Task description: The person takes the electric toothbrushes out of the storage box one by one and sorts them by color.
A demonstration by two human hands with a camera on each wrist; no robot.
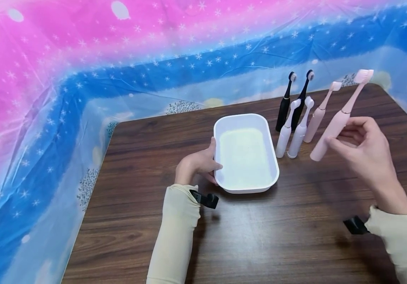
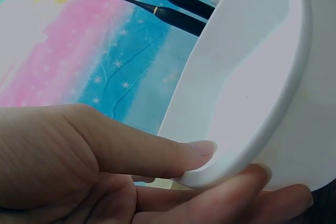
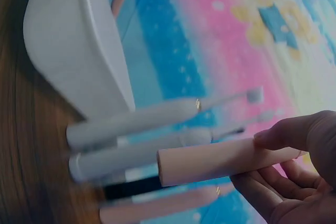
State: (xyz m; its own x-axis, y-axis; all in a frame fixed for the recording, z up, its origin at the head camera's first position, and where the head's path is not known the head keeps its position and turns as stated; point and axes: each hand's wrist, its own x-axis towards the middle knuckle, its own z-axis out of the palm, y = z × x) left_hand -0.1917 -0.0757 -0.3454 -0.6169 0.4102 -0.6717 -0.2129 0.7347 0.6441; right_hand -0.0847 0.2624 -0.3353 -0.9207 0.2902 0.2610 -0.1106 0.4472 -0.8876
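My right hand (image 1: 370, 154) pinches a pink electric toothbrush (image 1: 335, 125) by its handle, tilted with the brush head up; in the right wrist view its base hangs above the table. With thumb inside and fingers outside, my left hand (image 1: 199, 163) grips the left rim of a white plastic tray (image 1: 247, 191), whose inside shows bare. Right of the tray stand two white electric toothbrushes (image 1: 284, 136), two black electric toothbrushes (image 1: 283, 112) behind them, and another pink electric toothbrush (image 1: 315, 124) beside these. The right wrist view shows the held toothbrush's pink handle (image 3: 210, 162) near the white ones (image 3: 136, 121).
The dark wooden table (image 1: 135, 221) carries everything. A pink and blue snowflake-patterned cloth (image 1: 146, 75) hangs behind and along its left and right sides. Black wrist cameras (image 1: 208, 200) sit on both cream sleeves (image 1: 178, 232).
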